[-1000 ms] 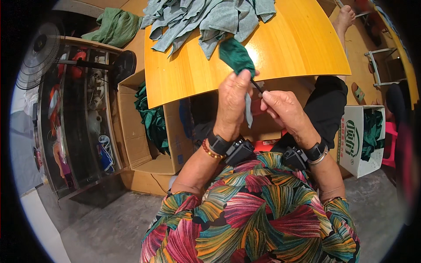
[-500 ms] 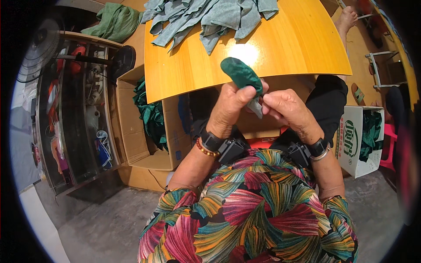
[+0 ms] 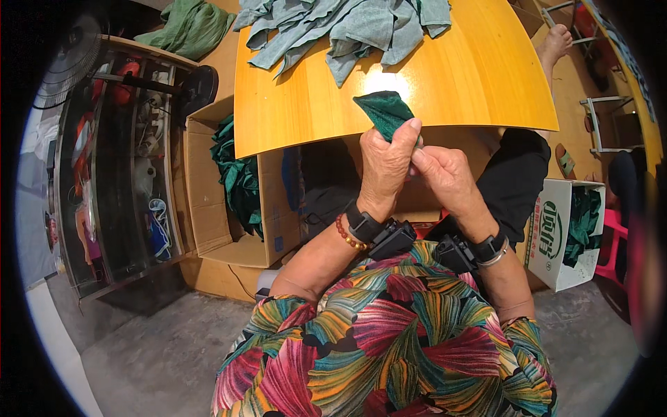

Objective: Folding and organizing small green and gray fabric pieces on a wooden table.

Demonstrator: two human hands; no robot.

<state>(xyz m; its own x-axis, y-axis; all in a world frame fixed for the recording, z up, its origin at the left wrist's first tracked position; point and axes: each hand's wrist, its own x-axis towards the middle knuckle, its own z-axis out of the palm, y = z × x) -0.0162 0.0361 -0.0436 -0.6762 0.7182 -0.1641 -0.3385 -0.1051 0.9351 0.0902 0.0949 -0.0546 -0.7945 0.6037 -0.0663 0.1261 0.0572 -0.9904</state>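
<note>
A small dark green velvety fabric piece [image 3: 386, 111] rises from between my hands, its pointed corner turned up and to the left. My left hand [image 3: 381, 165] grips it, with the thumb lying along its side. Close against the left fingers, my right hand [image 3: 451, 182] is closed in a pinch at the lower end of the piece; that end is hidden by my fingers. Both hands are just in front of the near edge of a yellow wooden table [image 3: 479, 76]. Farther back on the tabletop lies a loose heap of grey-green cloth pieces [image 3: 375, 35].
To the left, an open cardboard box [image 3: 210, 208] holds green fabric pieces [image 3: 235, 177]. A shelf unit [image 3: 125, 174] and a black fan [image 3: 73, 62] stand beyond it. On the right are a white box [image 3: 554, 267] with more green pieces and a pink stool [image 3: 611, 243].
The green piece showed a rounded end and a pale lower tip; now a flatter, pointed corner shows on top. My hands have come closer together, the left one shifting right.
</note>
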